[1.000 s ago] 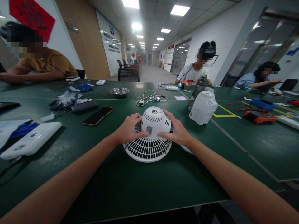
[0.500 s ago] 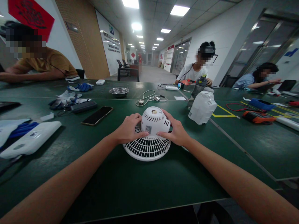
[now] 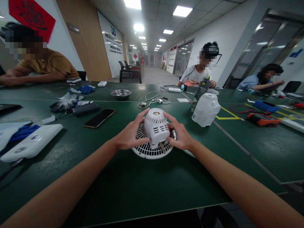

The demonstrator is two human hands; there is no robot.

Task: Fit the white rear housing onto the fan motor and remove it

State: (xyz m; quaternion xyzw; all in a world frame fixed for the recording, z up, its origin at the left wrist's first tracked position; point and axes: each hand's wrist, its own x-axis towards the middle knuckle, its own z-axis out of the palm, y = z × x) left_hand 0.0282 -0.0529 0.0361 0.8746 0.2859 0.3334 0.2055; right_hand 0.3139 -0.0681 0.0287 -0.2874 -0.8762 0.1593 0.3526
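Observation:
A white fan head (image 3: 155, 126) lies face down on the green table, its round grille (image 3: 148, 153) underneath and its vented motor housing on top. My left hand (image 3: 128, 133) is curved round the left side of the housing, thumb low at the front and fingers toward the top. From the right, my right hand (image 3: 181, 136) holds the opposite side in the same way, its thumb near the lower front corner. A slotted side of the housing faces me. Below it, a small bracket-like part shows against the grille.
Left of the fan head lie a phone (image 3: 99, 118), a white power bank-like device (image 3: 33, 141) and gloves (image 3: 67, 100). Beyond are a metal bowl (image 3: 121, 93) and a white cable (image 3: 154, 99). A white plastic housing (image 3: 206, 109) and a multimeter (image 3: 262, 119) sit right. Several people sit around.
The fan head has turned between my hands: the labelled side has gone from view and a slotted side now faces me. The grille sits slightly farther right. My fingers have shifted along the housing.

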